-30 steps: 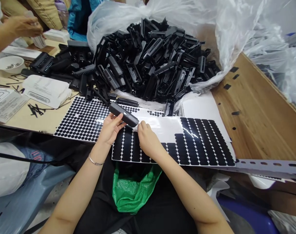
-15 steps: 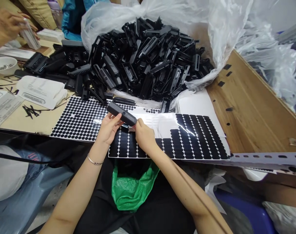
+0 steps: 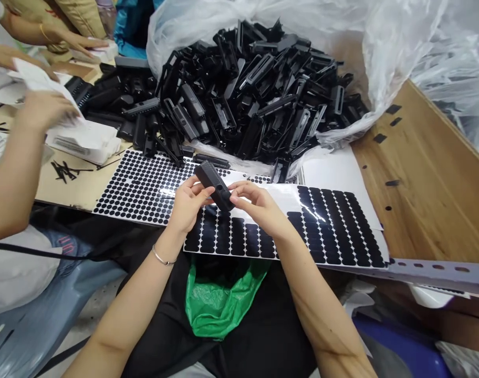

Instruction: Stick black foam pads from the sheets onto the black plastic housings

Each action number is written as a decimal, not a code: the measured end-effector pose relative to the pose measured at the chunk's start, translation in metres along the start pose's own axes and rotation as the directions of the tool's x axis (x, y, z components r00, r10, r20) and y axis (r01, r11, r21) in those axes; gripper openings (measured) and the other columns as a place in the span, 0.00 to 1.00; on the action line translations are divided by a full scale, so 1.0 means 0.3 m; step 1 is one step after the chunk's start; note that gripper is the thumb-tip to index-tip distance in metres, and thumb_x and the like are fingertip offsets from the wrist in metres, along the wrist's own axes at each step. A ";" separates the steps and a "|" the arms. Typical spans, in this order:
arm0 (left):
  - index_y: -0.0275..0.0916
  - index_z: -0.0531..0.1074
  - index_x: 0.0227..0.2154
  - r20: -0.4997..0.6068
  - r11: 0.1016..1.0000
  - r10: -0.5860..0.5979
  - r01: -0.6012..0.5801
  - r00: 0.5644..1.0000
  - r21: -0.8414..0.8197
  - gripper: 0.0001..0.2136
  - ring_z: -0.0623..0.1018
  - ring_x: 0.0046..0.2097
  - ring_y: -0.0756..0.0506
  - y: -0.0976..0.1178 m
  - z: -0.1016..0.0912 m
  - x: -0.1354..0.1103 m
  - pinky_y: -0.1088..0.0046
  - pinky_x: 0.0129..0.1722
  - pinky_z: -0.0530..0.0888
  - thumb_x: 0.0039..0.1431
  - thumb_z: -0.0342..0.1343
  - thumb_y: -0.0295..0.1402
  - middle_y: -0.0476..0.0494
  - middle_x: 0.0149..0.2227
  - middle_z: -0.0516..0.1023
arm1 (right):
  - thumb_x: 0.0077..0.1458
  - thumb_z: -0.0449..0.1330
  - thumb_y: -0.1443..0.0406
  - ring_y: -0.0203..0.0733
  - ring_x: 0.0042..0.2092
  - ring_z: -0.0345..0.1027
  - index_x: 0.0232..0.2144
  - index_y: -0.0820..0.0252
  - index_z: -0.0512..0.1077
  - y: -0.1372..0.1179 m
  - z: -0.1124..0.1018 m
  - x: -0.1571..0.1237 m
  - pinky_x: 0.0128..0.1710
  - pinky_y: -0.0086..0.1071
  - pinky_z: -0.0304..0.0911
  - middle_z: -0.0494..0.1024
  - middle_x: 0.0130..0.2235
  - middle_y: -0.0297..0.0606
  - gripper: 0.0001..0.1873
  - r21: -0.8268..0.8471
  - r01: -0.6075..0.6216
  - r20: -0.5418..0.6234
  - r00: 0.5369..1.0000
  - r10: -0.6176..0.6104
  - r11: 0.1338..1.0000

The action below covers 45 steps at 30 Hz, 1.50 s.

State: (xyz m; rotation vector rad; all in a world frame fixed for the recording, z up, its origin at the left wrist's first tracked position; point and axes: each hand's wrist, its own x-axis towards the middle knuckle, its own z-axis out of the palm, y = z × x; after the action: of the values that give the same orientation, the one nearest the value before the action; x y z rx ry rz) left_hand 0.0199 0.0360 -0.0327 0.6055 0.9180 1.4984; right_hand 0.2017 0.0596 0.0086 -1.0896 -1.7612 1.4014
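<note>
Between both hands, above the sticker sheets, a black oblong plastic casing [image 3: 215,185] is held tilted, its upper end to the left. A dark round spot shows on its face. My left hand [image 3: 190,202] grips its left side with thumb and fingers. At the lower right end, my right hand [image 3: 259,205] pinches it with the fingertips. Beneath the hands lies a sheet of black elongated stickers [image 3: 326,226], partly stripped to white backing. To its left is a sheet of small round black stickers [image 3: 139,184].
A clear plastic bag [image 3: 385,68] heaped with black plastic parts [image 3: 255,94] stands behind the sheets. At left, a co-worker's hand [image 3: 46,110] holds white paper over a paper stack [image 3: 85,142]. A green bag [image 3: 219,310] hangs at my lap; a wooden board [image 3: 432,184] lies right.
The casing has turned steeper in my hands, and my right hand's fingers have shifted on its end. The camera view has moved left. A co-worker's arm has come in over the paper stack.
</note>
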 end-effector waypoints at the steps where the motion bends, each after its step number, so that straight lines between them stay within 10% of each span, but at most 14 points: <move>1: 0.39 0.72 0.36 -0.012 1.000 0.012 -0.012 1.000 0.006 0.23 0.83 0.32 0.47 0.000 0.001 0.001 0.76 0.30 0.78 0.39 0.76 0.37 0.49 0.31 0.83 | 0.57 0.65 0.54 0.47 0.52 0.70 0.29 0.58 0.73 0.002 0.003 0.006 0.55 0.46 0.66 0.74 0.50 0.42 0.14 0.014 -0.006 0.004 1.000 0.006 1.000; 32: 0.42 0.69 0.31 -0.019 0.998 0.052 -0.051 0.998 0.030 0.23 0.81 0.32 0.48 0.012 0.004 -0.011 0.77 0.30 0.79 0.37 0.77 0.38 0.52 0.29 0.81 | 0.55 0.64 0.63 0.46 0.47 0.72 0.27 0.58 0.74 -0.017 0.040 -0.013 0.32 0.32 0.74 0.75 0.45 0.42 0.07 -0.133 0.057 -0.110 0.991 -0.072 0.989; 39: 0.41 0.69 0.31 0.006 0.998 0.060 -0.061 0.998 0.007 0.23 0.81 0.31 0.50 0.012 0.004 -0.010 0.78 0.32 0.79 0.37 0.77 0.37 0.53 0.28 0.80 | 0.48 0.71 0.58 0.46 0.43 0.73 0.20 0.58 0.67 -0.008 0.040 -0.003 0.34 0.35 0.73 0.74 0.37 0.39 0.18 -0.044 0.026 -0.174 0.984 -0.034 0.999; 45: 0.41 0.69 0.33 0.061 0.998 0.059 -0.061 0.996 0.021 0.24 0.82 0.32 0.50 0.007 -0.006 -0.008 0.79 0.31 0.79 0.38 0.77 0.40 0.55 0.29 0.81 | 0.37 0.78 0.52 0.34 0.30 0.69 0.37 0.55 0.68 -0.001 0.025 0.014 0.31 0.33 0.70 0.76 0.44 0.35 0.30 0.116 0.010 -0.151 0.989 0.007 0.993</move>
State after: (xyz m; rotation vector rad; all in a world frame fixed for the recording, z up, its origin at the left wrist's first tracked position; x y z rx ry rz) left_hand 0.0177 0.0335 -0.0317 0.6961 0.8779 1.5169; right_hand 0.1932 0.0599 0.0071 -1.1010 -1.5531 1.3657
